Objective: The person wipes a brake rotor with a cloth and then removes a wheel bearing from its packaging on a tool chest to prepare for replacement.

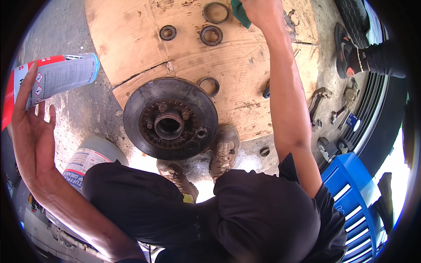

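Note:
At the far left my left hand (37, 127) holds a red and white spray can (63, 79) tilted on its side. One finger lies along its wall, and its top end is cut off by the picture's rim. My right hand (264, 12) is closed on a green cloth (240, 13) at the top edge, over the cardboard (245, 61). To its left lie a metal ring (215, 4), a larger bearing (211, 44) and a smaller bearing (168, 26). A dark brake disc with its hub (171, 142) lies flat in front of my feet, beside another ring (217, 87).
A grease bucket (105, 147) stands by my left knee. On the right are a curved metal part (319, 98), tools, a blue plastic stool or crate (346, 168) and another person's shoe (345, 52). A small ring (264, 147) lies near my right shoe (226, 151).

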`<state>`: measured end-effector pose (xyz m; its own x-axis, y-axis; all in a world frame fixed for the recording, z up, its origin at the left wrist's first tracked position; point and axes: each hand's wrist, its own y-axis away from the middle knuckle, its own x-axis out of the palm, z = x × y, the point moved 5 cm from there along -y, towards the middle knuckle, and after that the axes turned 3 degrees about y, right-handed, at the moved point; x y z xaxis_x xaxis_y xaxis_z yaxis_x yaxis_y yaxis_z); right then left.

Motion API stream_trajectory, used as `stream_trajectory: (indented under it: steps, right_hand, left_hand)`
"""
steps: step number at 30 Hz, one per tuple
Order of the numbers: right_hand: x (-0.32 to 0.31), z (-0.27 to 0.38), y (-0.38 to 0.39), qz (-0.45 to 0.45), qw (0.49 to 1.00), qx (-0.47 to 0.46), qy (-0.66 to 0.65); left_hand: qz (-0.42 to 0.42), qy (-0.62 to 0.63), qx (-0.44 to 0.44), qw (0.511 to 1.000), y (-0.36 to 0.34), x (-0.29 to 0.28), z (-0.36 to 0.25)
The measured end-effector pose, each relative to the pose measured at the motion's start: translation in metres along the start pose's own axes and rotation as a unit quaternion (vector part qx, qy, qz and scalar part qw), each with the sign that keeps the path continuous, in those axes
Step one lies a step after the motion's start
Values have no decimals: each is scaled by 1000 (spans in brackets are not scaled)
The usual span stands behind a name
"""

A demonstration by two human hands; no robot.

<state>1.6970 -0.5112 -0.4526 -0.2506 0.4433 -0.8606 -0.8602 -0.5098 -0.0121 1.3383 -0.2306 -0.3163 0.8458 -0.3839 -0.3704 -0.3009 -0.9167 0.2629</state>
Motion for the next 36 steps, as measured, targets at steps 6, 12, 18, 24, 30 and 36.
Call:
stream_trajectory:
  steps: [6,12,18,24,30,36]
  right_hand:
    - [46,23,13,72,991,-111,-12]
    - [60,5,-12,67,997,-49,-12]
    - [-6,-14,2,-50,994,-92,-22]
    - [-29,-43,0,45,998,-34,29]
    - [-27,-12,14,48,999,5,-21]
    - [14,-11,32,101,988,-113,24]
  left_hand:
    - [18,-2,1,1000,-1,5,-2]
    - [2,10,-4,1000,-3,2,1]
    - [-12,27,-17,999,-1,1,-2]
    - [-2,32,-11,999,-12,-12,6]
    - [-6,26,-14,1000,-14,-6,8]
    - [-13,3,-27,1000,-9,-4,5]
